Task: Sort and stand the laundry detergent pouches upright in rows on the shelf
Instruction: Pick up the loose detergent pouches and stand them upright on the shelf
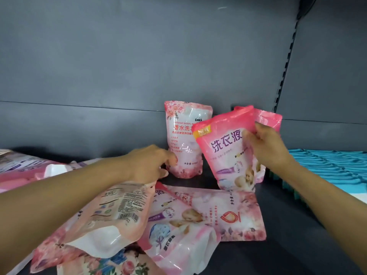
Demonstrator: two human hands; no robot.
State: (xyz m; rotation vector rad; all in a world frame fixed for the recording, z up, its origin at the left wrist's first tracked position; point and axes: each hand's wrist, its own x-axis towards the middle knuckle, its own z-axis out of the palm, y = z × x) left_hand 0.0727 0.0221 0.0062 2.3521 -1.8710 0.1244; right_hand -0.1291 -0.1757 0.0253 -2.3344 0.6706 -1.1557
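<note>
Holding a pink detergent pouch (228,153) by its upper right edge, my right hand (266,147) pinches it between thumb and fingers right of the frame's centre, the pouch tilted with its bottom touching the dark shelf (278,225). Just behind it stands another pink pouch (270,118), mostly hidden, its top showing at the right. To the left of these a white-and-pink floral pouch (184,139) stands upright against the grey back panel (139,56). My left hand (149,165) reaches toward that floral pouch with fingers loosely curled, the fingertips at its lower left edge; I cannot tell whether they grip it. Below my left forearm a peach pouch (103,219) lies back side up, barcode showing, on top of a heap of flat pouches. Beside it, in the lower middle of the frame, a pink pouch with a baby picture (188,221) lies flat, overlapping a rose-patterned pouch (242,215). More pouches (23,167) lie at the left edge. Blue packages (333,167) fill the right side of the shelf.
</note>
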